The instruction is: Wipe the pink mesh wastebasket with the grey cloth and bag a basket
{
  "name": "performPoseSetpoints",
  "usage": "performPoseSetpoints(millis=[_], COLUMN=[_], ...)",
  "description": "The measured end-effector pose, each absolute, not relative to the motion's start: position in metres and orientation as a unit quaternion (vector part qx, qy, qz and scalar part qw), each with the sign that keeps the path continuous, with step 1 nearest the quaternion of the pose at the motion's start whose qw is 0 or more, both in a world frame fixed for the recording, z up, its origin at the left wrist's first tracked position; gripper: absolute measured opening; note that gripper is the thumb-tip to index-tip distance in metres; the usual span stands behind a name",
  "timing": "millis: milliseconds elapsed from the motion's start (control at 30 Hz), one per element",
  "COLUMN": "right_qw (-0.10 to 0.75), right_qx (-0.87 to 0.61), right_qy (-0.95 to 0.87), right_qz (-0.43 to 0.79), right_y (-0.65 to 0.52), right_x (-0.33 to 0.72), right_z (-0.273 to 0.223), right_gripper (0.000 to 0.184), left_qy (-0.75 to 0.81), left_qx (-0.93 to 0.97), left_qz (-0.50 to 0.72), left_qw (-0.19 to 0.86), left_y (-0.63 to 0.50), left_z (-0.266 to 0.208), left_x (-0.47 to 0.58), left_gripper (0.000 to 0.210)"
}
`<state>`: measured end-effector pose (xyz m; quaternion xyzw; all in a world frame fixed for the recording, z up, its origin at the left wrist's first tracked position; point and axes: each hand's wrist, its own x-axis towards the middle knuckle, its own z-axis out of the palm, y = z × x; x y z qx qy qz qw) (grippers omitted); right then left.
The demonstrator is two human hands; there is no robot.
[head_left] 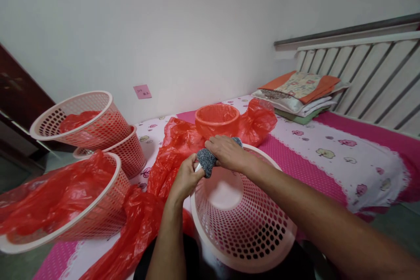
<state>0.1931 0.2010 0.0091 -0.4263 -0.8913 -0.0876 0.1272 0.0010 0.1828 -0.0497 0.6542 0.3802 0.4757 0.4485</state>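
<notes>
A pink perforated plastic basket point(249, 223) is tilted in front of me, its open mouth toward me. My left hand point(187, 177) is closed on the basket's far left rim, next to a dark grey cloth point(206, 162). Over the rim, my right hand point(226, 151) is closed on this cloth, which is folded round the edge and shows on both sides of the fingers. The right fingertips are partly hidden. Just behind the hands sits another basket point(217, 120), covered with a red plastic bag point(260, 118).
On the left lean several pink baskets, one point(113, 120) stacked above another point(133, 153), and a nearer basket point(108, 210) with red plastic point(65, 197) in it. Red bags point(170, 157) lie on the patterned bed sheet point(315, 148). Folded bedding point(300, 92) lies by the white headboard point(361, 78).
</notes>
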Motion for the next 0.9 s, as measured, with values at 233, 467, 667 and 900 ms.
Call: performPoseSetpoints(millis=[233, 467, 667, 900], right_qw=[0.134, 0.142, 0.115, 0.113], right_qx=[-0.45, -0.384, -0.413, -0.354], right_qy=[-0.882, -0.912, -0.899, -0.923], right_qz=[-0.043, 0.01, -0.091, -0.103], right_y=[0.203, 0.181, 0.185, 0.205], right_x=[0.207, 0.189, 0.164, 0.177], right_z=[0.012, 0.027, 0.011, 0.006], right_gripper=[0.039, 0.074, 0.02, 0.017], left_qy=[0.385, 0.343, 0.34, 0.4], left_qx=[0.665, 0.678, 0.7, 0.717], left_qz=[0.462, 0.466, 0.486, 0.455], left_qw=[0.443, 0.453, 0.398, 0.344], left_y=[0.183, 0.184, 0.187, 0.184], left_z=[-0.054, -0.048, -0.052, -0.055], left_x=[-0.001, -0.003, -0.006, -0.013], left_gripper=[0.029, 0.039, 0.029, 0.018])
